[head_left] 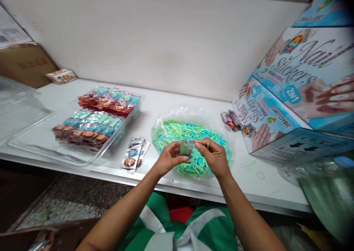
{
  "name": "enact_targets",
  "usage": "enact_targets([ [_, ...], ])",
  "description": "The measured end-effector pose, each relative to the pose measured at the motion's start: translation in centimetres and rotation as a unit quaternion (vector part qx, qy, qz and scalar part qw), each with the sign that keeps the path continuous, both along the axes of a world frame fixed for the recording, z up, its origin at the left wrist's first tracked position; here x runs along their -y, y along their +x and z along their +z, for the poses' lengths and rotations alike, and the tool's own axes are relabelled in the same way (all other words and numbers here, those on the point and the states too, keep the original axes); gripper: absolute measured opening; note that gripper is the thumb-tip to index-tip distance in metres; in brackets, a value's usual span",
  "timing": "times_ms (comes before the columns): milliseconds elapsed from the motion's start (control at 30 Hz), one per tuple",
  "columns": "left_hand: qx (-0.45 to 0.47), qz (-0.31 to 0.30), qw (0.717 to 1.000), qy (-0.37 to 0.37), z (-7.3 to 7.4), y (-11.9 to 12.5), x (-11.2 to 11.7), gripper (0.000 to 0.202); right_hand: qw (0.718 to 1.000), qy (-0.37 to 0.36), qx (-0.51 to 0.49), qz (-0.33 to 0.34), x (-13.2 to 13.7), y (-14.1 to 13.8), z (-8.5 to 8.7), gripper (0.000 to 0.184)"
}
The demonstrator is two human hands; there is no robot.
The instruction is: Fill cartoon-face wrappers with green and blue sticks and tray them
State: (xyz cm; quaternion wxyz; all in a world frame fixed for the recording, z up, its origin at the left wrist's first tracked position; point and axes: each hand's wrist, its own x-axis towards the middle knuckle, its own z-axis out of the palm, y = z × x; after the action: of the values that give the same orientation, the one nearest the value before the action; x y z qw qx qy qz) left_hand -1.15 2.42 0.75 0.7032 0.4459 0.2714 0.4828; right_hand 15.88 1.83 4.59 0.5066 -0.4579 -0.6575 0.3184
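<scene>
My left hand [170,157] is closed on a small clear packet [187,147], which has light-green sticks showing inside it. Thumb and fingers of my right hand [214,157] are pinched together at the packet's right edge, and a short green stick [208,146] pokes out from among them. Both hands are over a clear plastic bag [190,112] spread open on the table, full of loose green and blue sticks [193,168]. To the left of the bag, a few flat printed sachets [131,155] with a cartoon face lie overlapping.
A clear tray [96,158] at left holds two rows of filled sachets [88,127]. Nail-sticker cartons [312,74] are stacked at right, with dark wrapped packets [231,120] beside them. A brown carton [26,66] and small box [61,76] stand back left. The white table's front edge [199,193] runs below my forearms.
</scene>
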Motion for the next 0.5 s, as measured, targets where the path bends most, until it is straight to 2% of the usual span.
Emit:
enact_targets([
  [167,0.012,-0.013,1.000,-0.007,-0.1,0.0,0.1,0.042,0.999,-0.029,-0.018,0.003,-0.1,0.1,0.0,0.011],
  [300,0.018,-0.017,1.000,-0.011,-0.4,0.2,0.3,0.028,0.998,-0.057,-0.033,0.005,-0.3,-0.3,0.2,0.013],
  [400,-0.008,0.012,1.000,-0.006,-0.1,-0.7,0.3,0.027,0.997,-0.072,-0.036,0.011,-0.6,-0.5,0.3,0.017],
  [500,-0.068,0.095,0.993,0.027,1.4,-4.0,-0.4,0.030,0.996,-0.073,-0.045,-0.010,-0.9,-0.2,0.1,0.019],
])
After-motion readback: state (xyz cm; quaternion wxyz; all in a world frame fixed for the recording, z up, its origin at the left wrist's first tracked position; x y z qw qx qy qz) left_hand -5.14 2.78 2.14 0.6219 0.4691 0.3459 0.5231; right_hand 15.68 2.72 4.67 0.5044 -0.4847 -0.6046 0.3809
